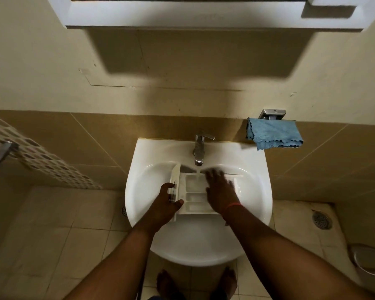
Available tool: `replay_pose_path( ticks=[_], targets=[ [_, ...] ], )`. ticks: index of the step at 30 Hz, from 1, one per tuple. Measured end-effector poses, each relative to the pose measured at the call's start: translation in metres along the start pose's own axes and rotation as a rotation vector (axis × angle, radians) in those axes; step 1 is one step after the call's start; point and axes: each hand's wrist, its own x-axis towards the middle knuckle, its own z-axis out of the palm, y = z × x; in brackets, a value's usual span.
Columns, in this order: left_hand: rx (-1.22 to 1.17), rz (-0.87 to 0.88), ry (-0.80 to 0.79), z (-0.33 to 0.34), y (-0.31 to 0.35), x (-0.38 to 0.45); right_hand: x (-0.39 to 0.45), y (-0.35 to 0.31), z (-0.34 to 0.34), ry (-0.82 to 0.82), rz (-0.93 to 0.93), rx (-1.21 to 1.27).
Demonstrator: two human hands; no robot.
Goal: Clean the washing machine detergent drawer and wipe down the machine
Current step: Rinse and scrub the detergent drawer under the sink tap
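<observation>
A white detergent drawer (194, 193) with several compartments lies across the white sink (143, 182), under the running tap (199, 148). Water falls into its far compartment. My left hand (167, 201) grips the drawer's front panel at the left end, thumb on the near side. My right hand (220, 189) lies flat with straight fingers over the drawer's right part, slightly blurred.
A blue cloth (273, 134) hangs from a metal holder (272, 114) on the wall, right of the tap. A white cabinet (204, 14) juts out overhead. Floor drains (322, 220) sit on the tiled floor, and a metal bin (370, 263) stands at the right.
</observation>
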Motion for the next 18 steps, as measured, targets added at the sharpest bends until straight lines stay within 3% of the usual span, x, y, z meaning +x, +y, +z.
replay_pose_path(
  ticks=[2, 4, 9, 11, 15, 18],
  targets=[
    [-0.004, 0.002, 0.002, 0.0, 0.001, 0.0, 0.002, -0.008, 0.001, -0.028, -0.136, -0.034],
    [0.002, 0.004, 0.003, 0.001, 0.001, -0.001, 0.0, 0.0, 0.002, -0.015, -0.124, -0.014],
    [0.006, 0.003, -0.011, -0.001, 0.001, 0.0, -0.003, 0.007, 0.002, 0.001, 0.321, 0.203],
    [0.019, 0.005, -0.016, -0.001, 0.001, 0.0, 0.001, -0.009, 0.002, -0.015, 0.234, 0.169],
    [0.034, 0.025, -0.021, -0.002, 0.0, 0.001, 0.0, -0.022, 0.007, -0.039, -0.128, 0.073],
    [0.016, 0.015, -0.021, -0.003, 0.0, 0.001, -0.005, -0.001, 0.008, 0.007, 0.042, 0.085]
  ],
)
